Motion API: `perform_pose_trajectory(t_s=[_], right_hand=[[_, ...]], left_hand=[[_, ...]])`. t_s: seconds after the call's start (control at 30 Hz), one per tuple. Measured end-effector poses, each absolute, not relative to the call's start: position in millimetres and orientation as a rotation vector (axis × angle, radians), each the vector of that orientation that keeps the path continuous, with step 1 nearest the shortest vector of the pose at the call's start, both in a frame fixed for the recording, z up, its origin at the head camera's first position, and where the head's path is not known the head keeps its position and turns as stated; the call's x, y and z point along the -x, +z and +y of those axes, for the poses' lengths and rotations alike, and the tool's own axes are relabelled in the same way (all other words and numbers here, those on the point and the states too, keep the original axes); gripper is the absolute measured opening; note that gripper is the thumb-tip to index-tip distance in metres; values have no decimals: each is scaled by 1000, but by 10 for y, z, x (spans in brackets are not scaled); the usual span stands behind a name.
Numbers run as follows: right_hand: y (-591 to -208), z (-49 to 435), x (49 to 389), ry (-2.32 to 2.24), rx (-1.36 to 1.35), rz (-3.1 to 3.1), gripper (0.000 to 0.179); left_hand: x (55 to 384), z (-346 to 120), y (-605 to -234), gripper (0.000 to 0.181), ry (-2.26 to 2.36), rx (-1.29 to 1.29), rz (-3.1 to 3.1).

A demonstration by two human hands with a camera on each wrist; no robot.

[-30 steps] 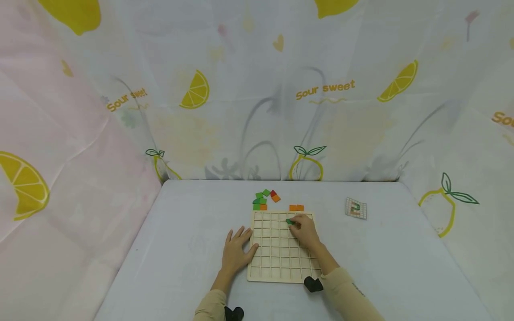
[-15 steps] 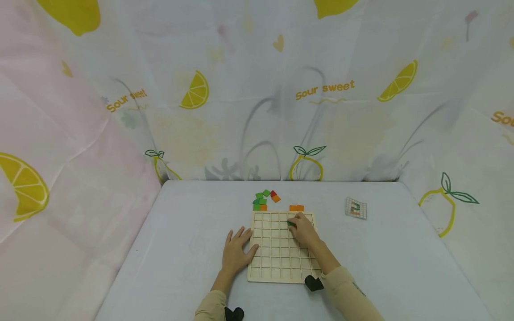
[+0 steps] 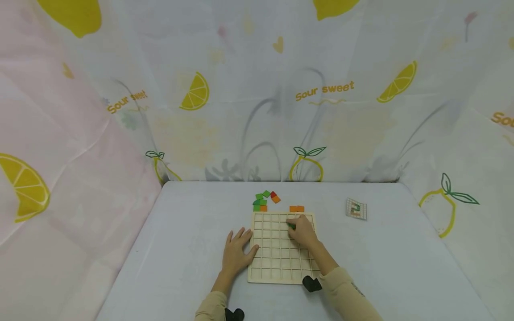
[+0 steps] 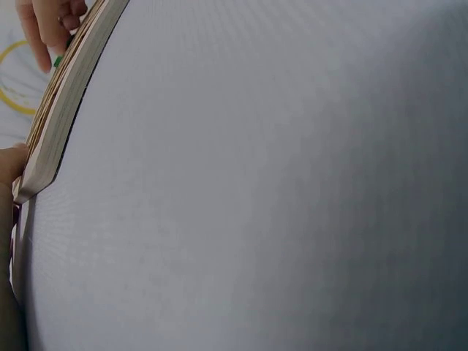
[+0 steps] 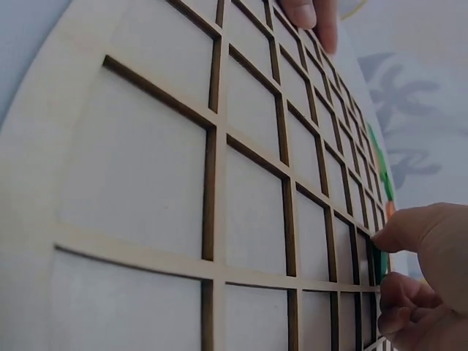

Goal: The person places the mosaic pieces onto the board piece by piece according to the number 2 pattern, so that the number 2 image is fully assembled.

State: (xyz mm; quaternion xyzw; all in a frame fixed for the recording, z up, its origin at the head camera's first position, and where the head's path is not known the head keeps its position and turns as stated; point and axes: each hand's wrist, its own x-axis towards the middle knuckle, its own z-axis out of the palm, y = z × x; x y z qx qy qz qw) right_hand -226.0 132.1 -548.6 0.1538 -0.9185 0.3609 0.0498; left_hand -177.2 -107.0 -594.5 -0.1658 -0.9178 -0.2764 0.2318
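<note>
A pale wooden grid board (image 3: 277, 254) lies flat before me. My left hand (image 3: 237, 253) rests at its left side with fingers spread and the thumb over the edge. Near the top of the grid, right of the middle, my right hand (image 3: 303, 229) holds a small green tile (image 3: 292, 226) between thumb and fingers. The right wrist view shows this green tile (image 5: 379, 263) down at the far cells, partly hidden by the fingers. All the cells in sight around the hand are bare wood.
Behind the board lie several green tiles (image 3: 263, 202), a red tile (image 3: 273, 194) and orange tiles (image 3: 296, 208). A small pattern card (image 3: 356, 208) showing a gridded figure sits at the right on the white table (image 3: 192, 214). A lemon-print cloth (image 3: 257, 133) hangs behind.
The right hand has shifted slightly toward me with the green tile, its index finger now stretching out past the tile. The left hand stays where it was.
</note>
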Motion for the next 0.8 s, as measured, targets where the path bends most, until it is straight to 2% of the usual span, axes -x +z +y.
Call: perform_pose_trajectory(t_s=[0.57,0.8], right_hand=[[-5486,1453,2357,1138,-436,-2846,12],[-5463,1481,2320,1204,-378,-2830,11]], left_hand=[[1779,-1076,-5957,47,-742,460,-2512],[1774,-1084,-5945,47,-744,465,-2508]])
